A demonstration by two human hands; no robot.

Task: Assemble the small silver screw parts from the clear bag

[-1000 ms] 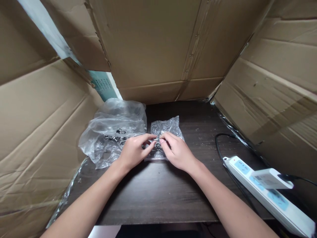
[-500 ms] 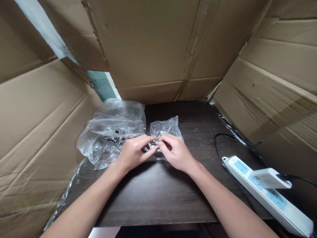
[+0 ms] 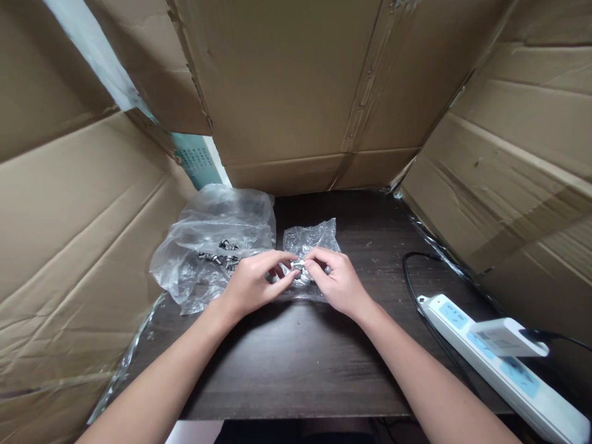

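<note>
A small silvery metal piece [image 3: 298, 264], like a screw or bolt, is held between my two hands over a small clear bag. The thumb and fingertips of my left hand [image 3: 258, 279] close on its left end. My right hand [image 3: 337, 280] pinches its right end. The small clear plastic bag [image 3: 311, 236] lies under and behind my fingers. Left of it is a larger clear bag [image 3: 222, 213], with several dark and silvery metal parts [image 3: 228, 245] on its near part, partly hidden by my left hand.
Cardboard walls [image 3: 296, 86] stand behind and at both sides of the dark table [image 3: 287, 364]. At the right lie a white power strip [image 3: 485, 364] with a plugged-in white adapter [image 3: 509, 337] and a black cable [image 3: 406, 277].
My right hand has shifted slightly right, away from my left fingertips, and more of the metal piece shows between them. The whole view has shifted a little.
</note>
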